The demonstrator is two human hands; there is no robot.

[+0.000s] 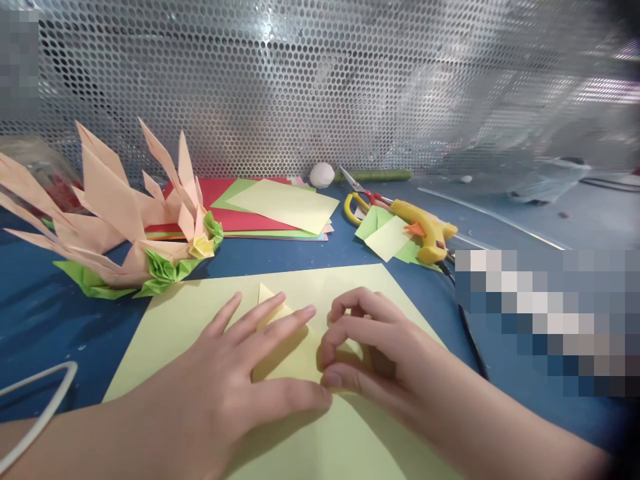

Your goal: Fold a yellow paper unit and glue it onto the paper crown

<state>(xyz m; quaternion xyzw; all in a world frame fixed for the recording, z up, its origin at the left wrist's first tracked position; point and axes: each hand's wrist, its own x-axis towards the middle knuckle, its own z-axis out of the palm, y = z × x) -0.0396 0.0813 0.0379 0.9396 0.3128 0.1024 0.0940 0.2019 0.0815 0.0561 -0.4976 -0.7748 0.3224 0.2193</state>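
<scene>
A small folded piece of pale yellow paper (293, 353) lies on a large pale yellow sheet (200, 313) on the blue table. My left hand (235, 373) lies flat on the folded piece with its fingers stretched out and pressing down. Just right of it, my right hand (370, 347) has its fingers curled, and thumb and fingertips pinch the right edge of the same folded piece. The two thumbs nearly touch at the piece's lower edge.
A peach and green origami model (125, 220) stands at the left. A stack of coloured paper (265, 207) lies behind. Scissors (360, 193), a yellow glue gun (425, 230) and paper scraps lie at the right. A white cable (45, 400) curves at lower left. A perforated metal wall stands behind.
</scene>
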